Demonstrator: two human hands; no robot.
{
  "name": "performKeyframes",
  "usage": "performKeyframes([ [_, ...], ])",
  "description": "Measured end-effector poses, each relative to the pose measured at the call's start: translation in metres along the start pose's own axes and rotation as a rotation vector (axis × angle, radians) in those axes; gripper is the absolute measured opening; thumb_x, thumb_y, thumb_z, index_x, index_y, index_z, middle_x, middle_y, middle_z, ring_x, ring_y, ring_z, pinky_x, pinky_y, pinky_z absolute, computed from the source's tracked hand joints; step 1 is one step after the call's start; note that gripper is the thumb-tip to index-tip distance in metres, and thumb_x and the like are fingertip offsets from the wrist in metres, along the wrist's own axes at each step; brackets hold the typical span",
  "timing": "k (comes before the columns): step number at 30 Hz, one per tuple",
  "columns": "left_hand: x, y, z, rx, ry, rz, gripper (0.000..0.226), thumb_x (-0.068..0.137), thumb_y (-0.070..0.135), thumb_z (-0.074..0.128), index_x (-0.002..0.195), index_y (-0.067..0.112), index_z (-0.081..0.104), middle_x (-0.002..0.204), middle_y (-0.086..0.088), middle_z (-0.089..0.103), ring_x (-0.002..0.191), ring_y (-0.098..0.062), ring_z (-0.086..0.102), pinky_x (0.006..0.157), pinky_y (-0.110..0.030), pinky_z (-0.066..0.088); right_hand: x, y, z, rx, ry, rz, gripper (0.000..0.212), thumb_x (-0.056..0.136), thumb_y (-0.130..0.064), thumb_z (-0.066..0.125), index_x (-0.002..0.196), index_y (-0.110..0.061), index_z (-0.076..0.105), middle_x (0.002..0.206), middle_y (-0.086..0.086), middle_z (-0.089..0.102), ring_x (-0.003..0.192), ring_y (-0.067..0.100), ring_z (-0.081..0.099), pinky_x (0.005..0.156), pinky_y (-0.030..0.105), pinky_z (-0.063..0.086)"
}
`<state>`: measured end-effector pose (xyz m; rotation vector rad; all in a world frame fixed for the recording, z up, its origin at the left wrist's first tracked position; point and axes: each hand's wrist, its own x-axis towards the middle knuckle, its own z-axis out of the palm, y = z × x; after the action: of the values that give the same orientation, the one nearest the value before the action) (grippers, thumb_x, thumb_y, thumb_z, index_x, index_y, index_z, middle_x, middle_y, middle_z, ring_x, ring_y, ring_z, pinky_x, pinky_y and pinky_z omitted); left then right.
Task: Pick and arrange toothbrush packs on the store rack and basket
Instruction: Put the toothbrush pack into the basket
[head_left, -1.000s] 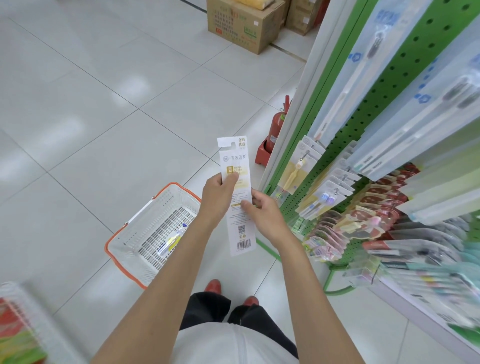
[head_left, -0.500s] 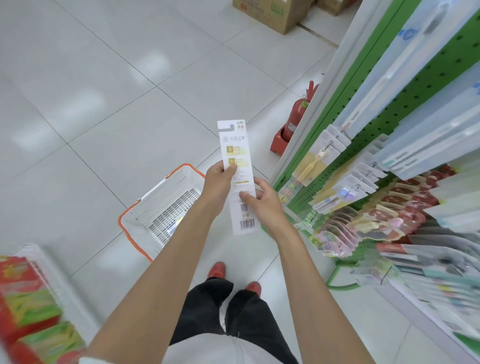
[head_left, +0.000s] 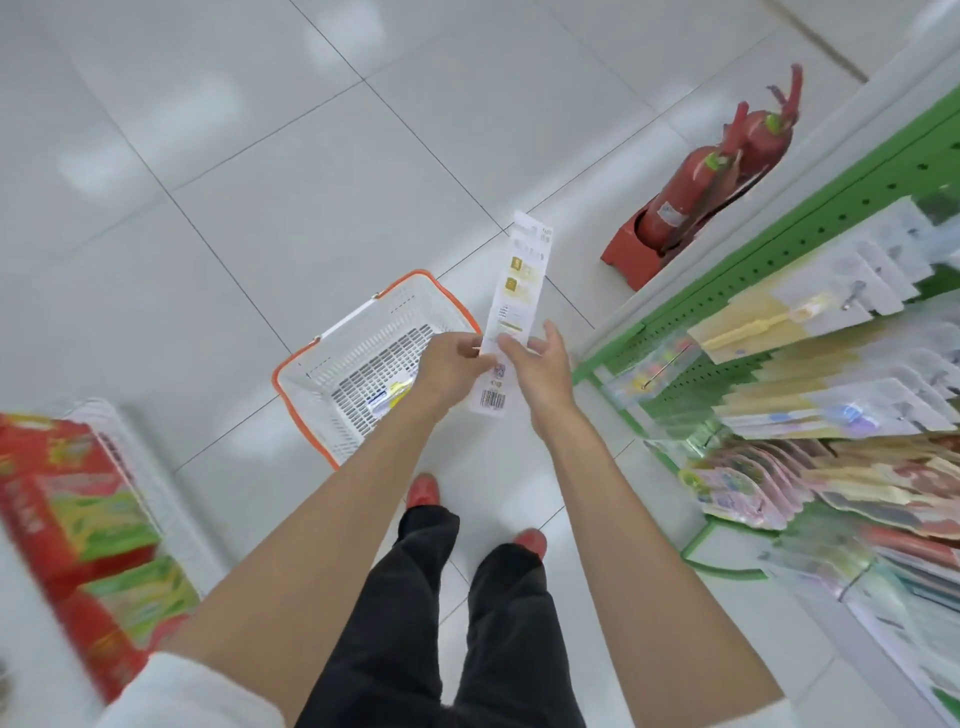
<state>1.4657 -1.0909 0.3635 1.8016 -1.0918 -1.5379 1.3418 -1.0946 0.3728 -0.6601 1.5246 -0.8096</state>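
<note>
At three o'clock stands the green rack (head_left: 769, 244), hung with toothbrush packs. On the floor at nine o'clock of the hands sits the white basket (head_left: 363, 332) with one pack (head_left: 389, 397) inside. Centre frame, the left hand (head_left: 449, 364) and right hand (head_left: 540, 369) each pinch a long white toothbrush pack (head_left: 511, 317), its barcode end nearest the person.

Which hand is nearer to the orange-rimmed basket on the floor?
The left hand. In the picture it overlaps the right edge of the basket, while the right hand is further right, on the other side of the toothbrush pack that both hands hold.
</note>
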Motion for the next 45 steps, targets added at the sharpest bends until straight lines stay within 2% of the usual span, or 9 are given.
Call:
performKeyframes([
  [3, 0.025, -0.019, -0.021, 0.229, -0.006, 0.135, 0.01, 0.083, 0.019, 0.067, 0.087, 0.016, 0.076, 0.079, -0.002, 0.073, 0.074, -0.015, 0.068, 0.075, -0.037, 0.052, 0.034, 0.006, 0.042, 0.034, -0.067, 0.11, 0.061, 0.087, -0.027, 0.072, 0.137, -0.02, 0.037, 0.116, 0.003, 0.062, 0.086, 0.012, 0.066, 0.089, 0.033, 0.055],
  [7, 0.061, -0.059, -0.052, 0.242, -0.074, 0.154, 0.033, 0.075, 0.013, 0.079, 0.107, 0.019, 0.076, 0.099, -0.002, 0.071, 0.093, -0.02, 0.067, 0.091, -0.039, 0.053, 0.09, 0.04, 0.088, 0.101, 0.007, 0.226, 0.035, 0.093, -0.004, 0.047, 0.128, -0.003, 0.048, 0.097, 0.014, 0.06, 0.072, 0.024, 0.058, 0.073, 0.037, 0.051],
  [15, 0.146, -0.185, -0.09, -0.087, -0.046, -0.396, 0.054, 0.077, 0.023, 0.084, 0.124, 0.023, 0.057, 0.104, -0.001, 0.058, 0.085, -0.014, 0.062, 0.067, -0.027, 0.056, 0.205, 0.171, 0.139, 0.246, -0.139, 0.545, 0.025, 0.096, -0.009, 0.051, 0.118, 0.002, 0.054, 0.118, 0.019, 0.062, 0.116, 0.031, 0.059, 0.102, 0.044, 0.046],
  [26, 0.285, -0.388, -0.086, -0.06, 0.297, -0.518, 0.029, 0.076, 0.005, 0.08, 0.103, 0.008, 0.068, 0.106, -0.005, 0.062, 0.079, -0.014, 0.059, 0.057, -0.017, 0.049, 0.363, 0.345, 0.17, -0.109, -0.177, 0.784, 0.012, 0.091, 0.01, 0.056, 0.084, 0.0, 0.054, 0.078, 0.013, 0.056, 0.072, 0.019, 0.06, 0.078, 0.029, 0.054],
  [29, 0.32, -0.444, -0.074, 0.017, 0.281, -0.531, 0.023, 0.079, 0.006, 0.078, 0.099, 0.012, 0.069, 0.106, -0.006, 0.064, 0.068, -0.018, 0.061, 0.047, -0.015, 0.046, 0.408, 0.392, 0.185, -0.218, -0.167, 0.805, 0.014, 0.091, 0.012, 0.052, 0.087, -0.001, 0.054, 0.078, 0.013, 0.056, 0.071, 0.019, 0.059, 0.073, 0.03, 0.053],
  [32, 0.345, -0.495, -0.059, 0.074, 0.249, -0.552, 0.019, 0.081, 0.008, 0.075, 0.1, 0.009, 0.074, 0.113, -0.011, 0.069, 0.093, -0.027, 0.067, 0.071, -0.024, 0.049, 0.442, 0.436, 0.196, -0.337, -0.165, 0.822, 0.021, 0.092, 0.012, 0.044, 0.1, -0.002, 0.057, 0.083, 0.014, 0.059, 0.073, 0.02, 0.061, 0.066, 0.03, 0.054],
  [35, 0.362, -0.53, -0.048, 0.08, 0.223, -0.571, 0.013, 0.083, 0.008, 0.073, 0.096, 0.009, 0.074, 0.112, -0.015, 0.07, 0.069, -0.023, 0.062, 0.061, -0.026, 0.047, 0.461, 0.462, 0.204, -0.399, -0.147, 0.848, 0.015, 0.093, 0.007, 0.041, 0.087, -0.002, 0.05, 0.084, 0.014, 0.054, 0.073, 0.024, 0.058, 0.084, 0.034, 0.054],
  [41, 0.365, -0.551, -0.054, 0.061, 0.258, -0.621, 0.018, 0.088, 0.007, 0.068, 0.105, 0.005, 0.069, 0.097, -0.003, 0.062, 0.055, -0.006, 0.056, 0.039, -0.013, 0.042, 0.469, 0.444, 0.198, -0.47, -0.225, 0.817, 0.048, 0.091, -0.005, 0.049, 0.138, -0.006, 0.041, 0.114, 0.011, 0.038, 0.131, 0.033, 0.045, 0.091, 0.041, 0.047],
  [45, 0.346, -0.499, -0.069, -0.053, 0.325, -0.625, 0.006, 0.09, 0.01, 0.065, 0.085, 0.009, 0.062, 0.082, -0.009, 0.062, 0.055, -0.012, 0.055, 0.056, -0.024, 0.047, 0.443, 0.388, 0.185, -0.365, -0.119, 0.724, 0.026, 0.095, -0.001, 0.047, 0.121, 0.0, 0.051, 0.091, 0.017, 0.053, 0.083, 0.026, 0.061, 0.082, 0.032, 0.053],
])
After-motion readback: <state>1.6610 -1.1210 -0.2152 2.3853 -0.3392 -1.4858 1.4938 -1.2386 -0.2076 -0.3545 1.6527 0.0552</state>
